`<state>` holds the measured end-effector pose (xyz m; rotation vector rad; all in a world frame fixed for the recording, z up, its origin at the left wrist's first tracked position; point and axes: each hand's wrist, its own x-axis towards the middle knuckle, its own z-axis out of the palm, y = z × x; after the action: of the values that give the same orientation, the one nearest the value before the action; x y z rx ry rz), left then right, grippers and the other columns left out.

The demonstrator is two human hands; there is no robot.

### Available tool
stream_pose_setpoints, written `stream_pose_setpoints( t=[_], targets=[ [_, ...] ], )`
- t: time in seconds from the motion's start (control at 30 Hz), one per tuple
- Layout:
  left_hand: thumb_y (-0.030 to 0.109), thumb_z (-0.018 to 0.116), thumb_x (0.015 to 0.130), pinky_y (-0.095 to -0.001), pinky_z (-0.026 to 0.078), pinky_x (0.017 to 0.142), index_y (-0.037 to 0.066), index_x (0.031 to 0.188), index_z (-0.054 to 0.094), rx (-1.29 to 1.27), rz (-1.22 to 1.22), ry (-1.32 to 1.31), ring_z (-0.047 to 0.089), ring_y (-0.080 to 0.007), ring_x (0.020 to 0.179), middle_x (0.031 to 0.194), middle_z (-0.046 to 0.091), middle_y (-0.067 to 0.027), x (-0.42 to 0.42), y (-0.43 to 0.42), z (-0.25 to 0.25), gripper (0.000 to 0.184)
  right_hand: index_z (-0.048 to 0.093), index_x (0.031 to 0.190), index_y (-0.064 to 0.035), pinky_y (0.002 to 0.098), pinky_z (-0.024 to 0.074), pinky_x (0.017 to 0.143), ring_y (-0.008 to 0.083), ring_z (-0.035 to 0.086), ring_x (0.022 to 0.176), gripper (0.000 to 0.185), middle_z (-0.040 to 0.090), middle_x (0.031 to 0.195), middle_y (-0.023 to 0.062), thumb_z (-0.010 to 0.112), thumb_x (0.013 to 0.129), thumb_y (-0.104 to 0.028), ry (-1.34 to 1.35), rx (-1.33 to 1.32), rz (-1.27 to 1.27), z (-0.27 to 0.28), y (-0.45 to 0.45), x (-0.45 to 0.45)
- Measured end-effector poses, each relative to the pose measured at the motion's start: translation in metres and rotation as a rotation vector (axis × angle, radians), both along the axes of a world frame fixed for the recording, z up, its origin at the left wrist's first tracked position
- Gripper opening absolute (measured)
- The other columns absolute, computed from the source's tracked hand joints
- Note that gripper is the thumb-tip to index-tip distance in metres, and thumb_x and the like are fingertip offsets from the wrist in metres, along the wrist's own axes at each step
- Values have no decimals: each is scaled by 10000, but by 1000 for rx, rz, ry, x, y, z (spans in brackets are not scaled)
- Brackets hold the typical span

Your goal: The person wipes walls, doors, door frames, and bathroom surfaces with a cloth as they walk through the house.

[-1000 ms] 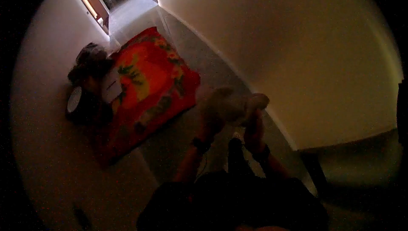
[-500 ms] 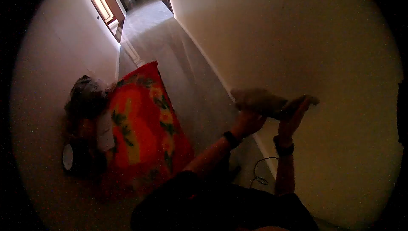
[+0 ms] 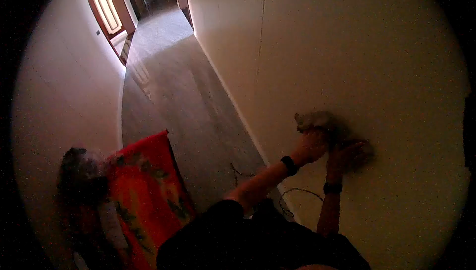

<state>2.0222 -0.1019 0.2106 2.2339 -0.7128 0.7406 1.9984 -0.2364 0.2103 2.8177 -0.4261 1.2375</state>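
A greyish-brown cloth (image 3: 321,119) lies bunched against the pale wall (image 3: 367,61) on my right. My left hand (image 3: 312,146) is closed on its left part, with the fingers partly lost in shadow. Just right of it, my right hand (image 3: 347,157) grips the lower right part of the cloth; motion smears its fingertips. Both hands press toward the wall, close together, and each wrist carries a dark band.
At left are a red floral-patterned cover (image 3: 148,190) and a dark, plastic-wrapped bundle (image 3: 82,175). A thin cable (image 3: 302,189) loops near the wall's foot. The grey corridor floor (image 3: 163,71) runs ahead past a doorway (image 3: 106,7) on the left.
Both hands have moved the cloth down and right in view, where it now bunches against the wall. The camera view has shifted, so the red cover appears lower and farther left.
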Motion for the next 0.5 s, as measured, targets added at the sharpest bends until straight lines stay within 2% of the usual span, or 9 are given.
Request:
stream_pose_setpoints(
  t=[0.03, 0.1, 0.13, 0.23, 0.3, 0.33, 0.4, 0.43, 0.5],
  targets=[
    [260, 482, 867, -498, 312, 950, 48, 1156, 524, 8, -3, 5, 472, -353, 1065, 1146, 535, -165, 8, -1, -7, 360, 95, 1410, 38, 550, 116, 1075, 429, 221, 1309, 883, 187, 1444, 260, 528, 852, -491, 5, 8, -3, 2, 4, -2],
    [222, 495, 877, -550, 285, 976, 12, 1220, 476, 36, -33, 95, 448, -395, 1107, 1230, 468, -215, 46, 6, -15, 403, 61, 1393, 86, 576, 225, 1028, 424, 346, 1231, 837, 319, 1346, 320, 533, 868, -364, 312, -2, -5, 8, 28, 13],
    [222, 495, 877, -550, 285, 976, 12, 1220, 476, 44, -26, 98, 448, -395, 1107, 1230, 468, -215, 68, 16, -8, 403, 61, 1393, 86, 576, 225, 1028, 424, 346, 1231, 837, 319, 1346, 320, 533, 868, -364, 315, 5, 3, 5, 43, 35],
    [267, 476, 885, -580, 244, 998, 25, 1249, 468, 87, -65, 166, 423, -394, 1158, 1273, 452, -206, 128, 39, 3, 437, 103, 1362, 135, 566, 295, 986, 416, 458, 1120, 822, 393, 1296, 297, 533, 865, -358, 44, -261, -96, -9, 70, 94],
    [314, 468, 881, -568, 213, 1031, 25, 1278, 450, 93, -63, -162, 387, -380, 1218, 1334, 405, -209, 162, 63, 1, 492, 147, 1343, 158, 548, 347, 938, 402, 507, 1048, 792, 471, 1222, 273, 537, 859, -332, 185, -216, -9, -18, 90, 128],
    [314, 468, 881, -568, 213, 1031, 25, 1278, 450, 96, -75, -155, 387, -380, 1218, 1334, 405, -209, 180, 74, 9, 492, 147, 1343, 158, 548, 347, 938, 402, 507, 1048, 792, 471, 1222, 273, 537, 859, -332, 193, -211, -19, -8, 101, 141],
    [336, 467, 878, -567, 191, 1049, 48, 1269, 476, 196, -185, 165, 359, -358, 1258, 1349, 409, -187, 207, 92, 29, 485, 208, 1332, 153, 545, 365, 907, 385, 515, 1023, 741, 505, 1184, 260, 523, 861, -324, 524, 58, 71, 24, 121, 154],
    [336, 467, 878, -567, 191, 1049, 48, 1269, 476, 190, -193, 168, 359, -358, 1258, 1349, 409, -187, 217, 103, 33, 485, 208, 1332, 153, 545, 365, 907, 385, 515, 1023, 741, 505, 1184, 260, 523, 861, -324, 528, 54, 63, 47, 134, 163],
    [338, 462, 881, -560, 163, 1064, 93, 1250, 512, 82, -254, 136, 370, -347, 1250, 1307, 469, -150, 217, 113, 45, 445, 189, 1363, 107, 628, 235, 963, 465, 409, 1133, 757, 392, 1292, 297, 525, 855, -342, 614, 292, 102, 81, 141, 149]
  ],
)
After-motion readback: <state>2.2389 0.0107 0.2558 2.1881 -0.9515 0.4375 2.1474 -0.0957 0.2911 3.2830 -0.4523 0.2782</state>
